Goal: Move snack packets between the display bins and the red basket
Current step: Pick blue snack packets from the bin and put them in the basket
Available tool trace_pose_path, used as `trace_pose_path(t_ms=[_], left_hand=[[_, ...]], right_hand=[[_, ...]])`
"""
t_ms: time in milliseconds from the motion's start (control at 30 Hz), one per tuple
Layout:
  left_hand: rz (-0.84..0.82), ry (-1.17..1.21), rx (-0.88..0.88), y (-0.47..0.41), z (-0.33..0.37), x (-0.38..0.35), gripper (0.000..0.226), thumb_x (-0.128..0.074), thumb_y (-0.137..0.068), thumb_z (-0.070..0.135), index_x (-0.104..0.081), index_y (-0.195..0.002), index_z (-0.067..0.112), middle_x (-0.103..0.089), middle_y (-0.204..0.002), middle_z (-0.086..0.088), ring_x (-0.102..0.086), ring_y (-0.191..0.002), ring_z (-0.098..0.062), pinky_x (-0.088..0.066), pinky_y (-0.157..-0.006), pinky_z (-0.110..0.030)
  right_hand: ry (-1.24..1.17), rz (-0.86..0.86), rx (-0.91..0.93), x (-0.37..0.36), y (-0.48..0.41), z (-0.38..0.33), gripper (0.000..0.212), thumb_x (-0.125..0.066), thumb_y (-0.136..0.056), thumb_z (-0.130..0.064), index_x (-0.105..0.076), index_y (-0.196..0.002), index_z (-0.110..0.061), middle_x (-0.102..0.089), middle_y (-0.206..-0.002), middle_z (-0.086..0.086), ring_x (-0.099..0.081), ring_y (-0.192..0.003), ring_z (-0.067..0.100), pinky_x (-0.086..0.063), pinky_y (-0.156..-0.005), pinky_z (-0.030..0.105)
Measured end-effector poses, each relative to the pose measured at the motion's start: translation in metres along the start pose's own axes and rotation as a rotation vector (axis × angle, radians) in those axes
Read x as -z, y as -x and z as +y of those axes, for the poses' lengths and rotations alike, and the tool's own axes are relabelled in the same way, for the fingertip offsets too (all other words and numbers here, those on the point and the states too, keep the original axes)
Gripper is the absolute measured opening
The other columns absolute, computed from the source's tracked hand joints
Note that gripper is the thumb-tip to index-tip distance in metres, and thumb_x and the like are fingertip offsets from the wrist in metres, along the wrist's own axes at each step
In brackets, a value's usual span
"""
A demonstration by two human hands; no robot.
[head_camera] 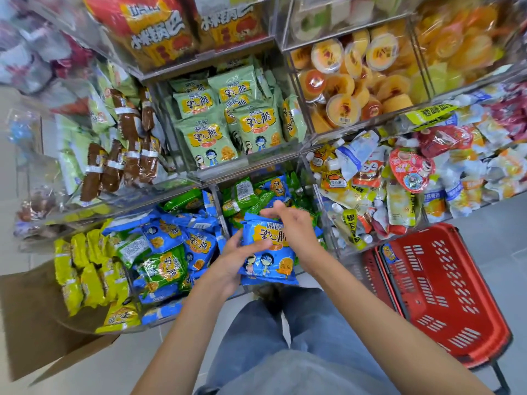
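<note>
Left hand (243,259) grips the blue packet (269,253), right hand (291,223) rests loose-fingered atop it; red basket (445,295) stands beside the bin (222,212).

left hand (238,256) grips blue packet (269,253) | right hand (289,222) atop it (fingers loose) | red basket (447,297) rightward

Bright, even light from above; I read the centre sharp and the edges smeared.
Shadows are soft and faint, darkest on the floor just below the blue foil snack packet (268,252), whose print I can read clearly. White glare streaks the clear acrylic bin fronts (251,163). The red slotted plastic basket (445,295) is crisp. Pale bags at upper left (25,52) and orange jelly cups at upper right (462,41) are blurred. Straight bin edges bow toward the frame borders.
</note>
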State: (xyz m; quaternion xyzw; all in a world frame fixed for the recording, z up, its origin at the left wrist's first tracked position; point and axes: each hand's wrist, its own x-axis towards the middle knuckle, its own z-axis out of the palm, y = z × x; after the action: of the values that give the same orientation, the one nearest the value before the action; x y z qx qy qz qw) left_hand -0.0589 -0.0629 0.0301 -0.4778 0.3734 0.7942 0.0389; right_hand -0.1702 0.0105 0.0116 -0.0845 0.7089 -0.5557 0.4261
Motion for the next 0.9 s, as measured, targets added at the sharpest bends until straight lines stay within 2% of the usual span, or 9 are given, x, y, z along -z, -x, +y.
trace_pose_path(t_ms=[100,200,267,367,500,600,700,800,900], left_hand=[[0.056,0.049,0.017,-0.002,-0.007,0.008,0.041,-0.074,-0.067,0.011,-0.061,-0.105,0.013,-0.075,-0.082,-0.003,-0.072,-0.068,-0.018,-0.056,-0.052,-0.027],[0.131,0.12,0.036,-0.005,-0.013,0.023,0.044,-0.076,-0.06,0.017,-0.061,-0.102,0.017,-0.076,-0.082,-0.002,-0.072,-0.069,-0.017,-0.056,-0.052,-0.028],[0.183,0.15,0.049,-0.009,-0.016,0.034,0.047,-0.076,-0.055,0.02,-0.06,-0.099,0.02,-0.076,-0.08,-0.002,-0.072,-0.066,-0.017,-0.055,-0.051,-0.028],[0.251,0.188,0.069,-0.014,-0.02,0.047,0.042,-0.075,-0.058,0.021,-0.058,-0.096,0.025,-0.075,-0.075,0.0,-0.071,-0.06,-0.016,-0.054,-0.047,-0.028],[0.309,0.232,0.08,-0.02,-0.024,0.058,0.023,-0.07,-0.078,0.016,-0.051,-0.087,0.027,-0.074,-0.068,0.003,-0.07,-0.057,-0.015,-0.054,-0.047,-0.031],[0.32,0.232,0.08,-0.021,-0.025,0.061,0.02,-0.069,-0.078,0.017,-0.054,-0.09,0.024,-0.074,-0.071,0.003,-0.071,-0.06,-0.015,-0.055,-0.051,-0.032],[0.3,0.244,0.078,-0.023,-0.025,0.061,0.018,-0.068,-0.08,0.016,-0.06,-0.095,0.018,-0.075,-0.077,-0.002,-0.072,-0.063,-0.018,-0.056,-0.049,-0.032],[0.292,0.241,0.078,-0.023,-0.023,0.059,0.03,-0.07,-0.076,0.02,-0.061,-0.104,0.016,-0.075,-0.081,-0.004,-0.072,-0.066,-0.02,-0.057,-0.052,-0.033],[0.301,0.229,0.079,-0.022,-0.021,0.056,0.046,-0.073,-0.065,0.025,-0.06,-0.108,0.016,-0.075,-0.082,-0.004,-0.072,-0.067,-0.021,-0.059,-0.061,-0.039]], right_hand=[[-0.075,0.155,-0.13,0.004,-0.024,0.007,0.028,-0.044,-0.096,-0.029,-0.067,-0.082,-0.021,-0.063,-0.085,-0.005,-0.054,-0.078,0.005,-0.039,-0.071,0.022],[0.072,0.261,-0.215,0.017,-0.063,0.02,0.019,-0.048,-0.094,-0.027,-0.058,-0.084,-0.015,-0.058,-0.082,0.001,-0.052,-0.076,0.014,-0.039,-0.067,0.026],[0.285,0.252,-0.237,0.021,-0.089,0.028,0.025,-0.049,-0.094,-0.03,-0.056,-0.078,-0.011,-0.057,-0.076,0.007,-0.053,-0.077,0.024,-0.036,-0.065,0.031],[0.524,0.232,-0.253,0.02,-0.123,0.037,0.034,-0.055,-0.091,-0.033,-0.062,-0.1,0.0,-0.064,-0.103,0.021,-0.058,-0.099,0.036,-0.042,-0.076,0.034],[0.659,0.136,-0.309,0.016,-0.15,0.046,0.051,-0.061,-0.085,-0.041,-0.059,-0.113,0.001,-0.062,-0.116,0.022,-0.058,-0.106,0.036,-0.042,-0.077,0.034],[0.746,0.113,-0.338,0.015,-0.162,0.048,0.046,-0.063,-0.083,-0.038,-0.061,-0.112,-0.002,-0.063,-0.116,0.02,-0.06,-0.106,0.035,-0.047,-0.083,0.036],[0.748,0.12,-0.368,0.015,-0.166,0.049,0.036,-0.064,-0.082,-0.029,-0.063,-0.109,-0.004,-0.064,-0.115,0.018,-0.06,-0.107,0.033,-0.047,-0.089,0.036],[0.64,0.156,-0.283,0.015,-0.161,0.051,0.032,-0.066,-0.08,-0.026,-0.062,-0.108,-0.01,-0.065,-0.113,0.016,-0.06,-0.105,0.032,-0.046,-0.088,0.035],[0.421,0.297,-0.201,0.015,-0.143,0.05,0.033,-0.073,-0.077,-0.023,-0.048,-0.098,-0.016,-0.065,-0.095,0.007,-0.057,-0.085,0.026,-0.046,-0.079,0.033]])
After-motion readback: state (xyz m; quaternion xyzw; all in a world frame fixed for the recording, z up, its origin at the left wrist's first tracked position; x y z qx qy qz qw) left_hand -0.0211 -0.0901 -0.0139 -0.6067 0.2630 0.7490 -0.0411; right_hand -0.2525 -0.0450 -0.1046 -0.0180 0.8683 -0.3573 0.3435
